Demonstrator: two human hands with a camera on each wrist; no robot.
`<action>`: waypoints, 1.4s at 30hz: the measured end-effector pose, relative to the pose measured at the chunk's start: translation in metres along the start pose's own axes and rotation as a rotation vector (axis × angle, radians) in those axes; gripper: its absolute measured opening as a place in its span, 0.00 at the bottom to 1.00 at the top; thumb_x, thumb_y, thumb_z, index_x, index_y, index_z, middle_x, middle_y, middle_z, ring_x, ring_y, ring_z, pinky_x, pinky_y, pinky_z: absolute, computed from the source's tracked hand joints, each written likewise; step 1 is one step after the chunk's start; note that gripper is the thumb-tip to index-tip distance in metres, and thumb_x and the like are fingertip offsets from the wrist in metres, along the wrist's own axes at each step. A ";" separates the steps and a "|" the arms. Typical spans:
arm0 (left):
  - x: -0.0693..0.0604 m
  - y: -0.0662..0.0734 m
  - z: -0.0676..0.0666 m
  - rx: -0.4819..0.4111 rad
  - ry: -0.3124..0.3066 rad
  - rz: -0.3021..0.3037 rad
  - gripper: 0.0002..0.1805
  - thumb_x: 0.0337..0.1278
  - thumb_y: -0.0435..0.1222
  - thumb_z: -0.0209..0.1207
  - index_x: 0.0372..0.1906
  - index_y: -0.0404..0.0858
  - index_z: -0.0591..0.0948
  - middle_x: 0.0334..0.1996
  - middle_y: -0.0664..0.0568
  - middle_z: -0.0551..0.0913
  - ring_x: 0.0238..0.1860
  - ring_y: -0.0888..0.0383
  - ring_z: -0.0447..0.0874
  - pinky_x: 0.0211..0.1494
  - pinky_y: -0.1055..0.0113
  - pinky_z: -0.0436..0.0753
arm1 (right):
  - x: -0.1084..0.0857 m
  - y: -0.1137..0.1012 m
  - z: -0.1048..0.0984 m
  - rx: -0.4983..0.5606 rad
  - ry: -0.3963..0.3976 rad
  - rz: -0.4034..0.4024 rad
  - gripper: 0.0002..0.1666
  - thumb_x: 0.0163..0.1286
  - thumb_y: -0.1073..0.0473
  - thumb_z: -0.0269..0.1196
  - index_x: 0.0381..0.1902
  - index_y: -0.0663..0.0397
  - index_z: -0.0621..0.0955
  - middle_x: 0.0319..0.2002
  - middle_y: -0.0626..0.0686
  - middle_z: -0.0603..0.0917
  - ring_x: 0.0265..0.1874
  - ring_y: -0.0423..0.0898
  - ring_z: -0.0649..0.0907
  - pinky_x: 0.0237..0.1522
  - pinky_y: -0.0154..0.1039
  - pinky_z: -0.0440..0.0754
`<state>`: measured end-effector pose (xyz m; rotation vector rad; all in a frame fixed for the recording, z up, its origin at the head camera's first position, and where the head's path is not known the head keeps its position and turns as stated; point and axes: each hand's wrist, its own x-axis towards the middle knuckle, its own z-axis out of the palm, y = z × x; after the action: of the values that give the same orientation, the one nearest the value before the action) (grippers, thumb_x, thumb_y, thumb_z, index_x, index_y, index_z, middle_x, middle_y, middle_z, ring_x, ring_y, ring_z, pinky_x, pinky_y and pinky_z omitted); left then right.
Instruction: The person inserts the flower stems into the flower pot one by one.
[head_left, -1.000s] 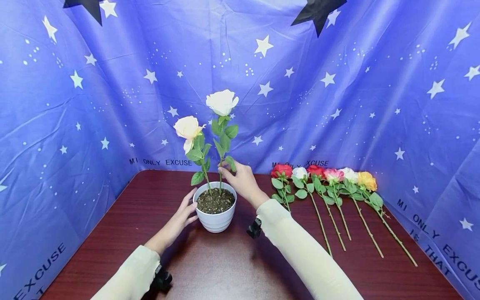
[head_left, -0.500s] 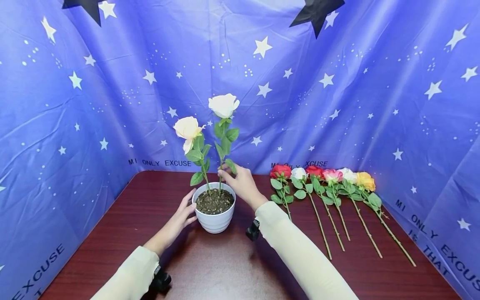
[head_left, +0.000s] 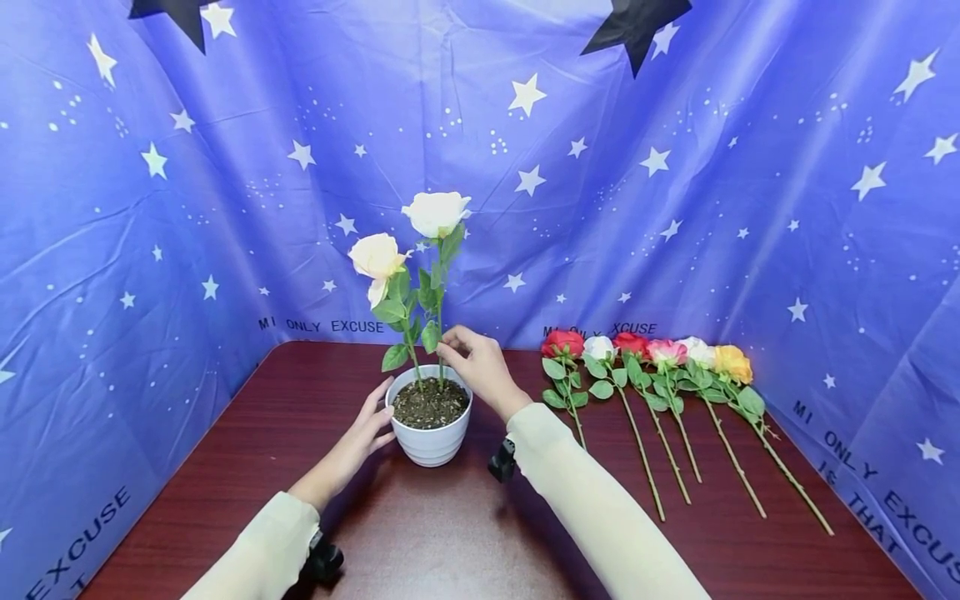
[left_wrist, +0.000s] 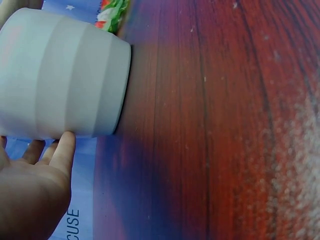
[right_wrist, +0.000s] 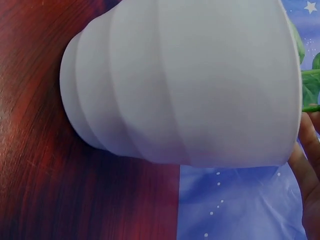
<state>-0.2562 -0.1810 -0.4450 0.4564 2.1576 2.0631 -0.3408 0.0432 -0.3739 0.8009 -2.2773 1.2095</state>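
Observation:
A white pot (head_left: 429, 446) filled with dark soil (head_left: 431, 406) holds two upright roses, a cream one (head_left: 377, 256) at left and a taller white one (head_left: 437, 214). My right hand (head_left: 483, 367) pinches the white rose's stem low down, above the pot's rim. Against the pot's left side rest the relaxed fingers of my left hand (head_left: 351, 446). In the left wrist view, fingertips of the left hand (left_wrist: 42, 180) touch the pot wall (left_wrist: 75, 80). The right wrist view has the pot (right_wrist: 200, 85) covering much of the frame, with part of the right hand (right_wrist: 307, 165) beside its rim.
Several loose roses lie in a row on the dark red table (head_left: 247, 467) at right, among them a red one (head_left: 562, 342) and a yellow one (head_left: 732, 363). A blue star-patterned cloth (head_left: 480, 108) hangs behind and at both sides.
The white rose has turned about its stem and its bloom sits slightly lower and further left. My right hand has shifted very little; my left hand stays at the pot.

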 end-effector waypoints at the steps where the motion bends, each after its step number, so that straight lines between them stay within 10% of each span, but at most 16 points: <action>1: 0.000 0.000 0.000 -0.002 0.002 -0.001 0.35 0.79 0.43 0.40 0.81 0.45 0.42 0.78 0.41 0.40 0.75 0.41 0.47 0.73 0.40 0.59 | 0.000 0.000 0.000 -0.003 -0.003 0.005 0.04 0.68 0.58 0.68 0.37 0.51 0.84 0.28 0.43 0.87 0.29 0.36 0.84 0.35 0.35 0.80; 25: 0.001 -0.001 -0.001 -0.006 -0.006 0.001 0.34 0.79 0.43 0.40 0.81 0.45 0.42 0.78 0.42 0.40 0.75 0.42 0.46 0.72 0.39 0.59 | -0.004 -0.008 0.002 -0.052 -0.107 -0.009 0.10 0.71 0.53 0.66 0.47 0.46 0.87 0.37 0.43 0.89 0.34 0.37 0.85 0.40 0.36 0.81; 42: 0.001 -0.001 0.001 -0.005 -0.003 0.002 0.35 0.79 0.42 0.40 0.81 0.44 0.41 0.78 0.41 0.41 0.75 0.41 0.47 0.72 0.39 0.59 | -0.004 -0.001 0.007 -0.067 -0.048 0.006 0.07 0.66 0.55 0.70 0.33 0.47 0.82 0.26 0.42 0.84 0.25 0.38 0.80 0.32 0.35 0.78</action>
<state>-0.2567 -0.1804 -0.4461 0.4619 2.1501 2.0673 -0.3381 0.0374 -0.3792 0.8071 -2.3469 1.1217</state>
